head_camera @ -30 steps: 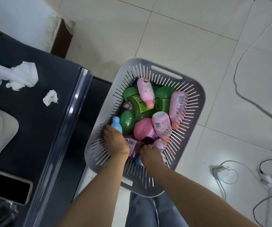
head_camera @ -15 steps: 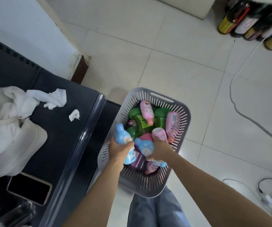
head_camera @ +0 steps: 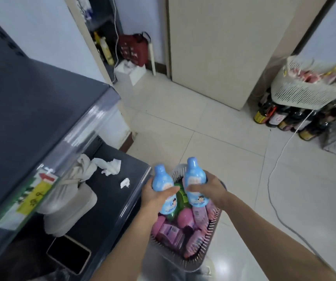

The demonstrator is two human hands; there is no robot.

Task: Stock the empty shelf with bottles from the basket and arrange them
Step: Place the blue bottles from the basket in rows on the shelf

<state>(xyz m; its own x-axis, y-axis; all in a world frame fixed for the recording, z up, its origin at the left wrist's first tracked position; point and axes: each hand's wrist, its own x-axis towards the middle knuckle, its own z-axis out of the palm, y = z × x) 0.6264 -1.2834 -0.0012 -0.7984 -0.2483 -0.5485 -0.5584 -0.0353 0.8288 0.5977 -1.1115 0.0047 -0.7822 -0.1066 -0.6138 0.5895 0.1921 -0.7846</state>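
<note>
**Now: two blue bottles held above the basket, shelf to the left**

The left hand (head_camera: 155,194) is wrapped round one blue bottle (head_camera: 163,187), and the right hand (head_camera: 211,189) is clamped on a second blue bottle (head_camera: 195,183). Both bottles stand nearly upright, caps up and away from the person, directly over the grey slatted basket (head_camera: 195,262). Pink and green bottles (head_camera: 185,218) remain lying in it. The dark upper shelf (head_camera: 31,102), judged the target, lies to the left of both hands and higher, behind its clear front rail (head_camera: 78,138). The left hand is the nearer. Each blue label shows a cartoon child, but its writing is too blurred to read. A yellow tag (head_camera: 35,193) on the rail bears handwritten marks, also unreadable.
</note>
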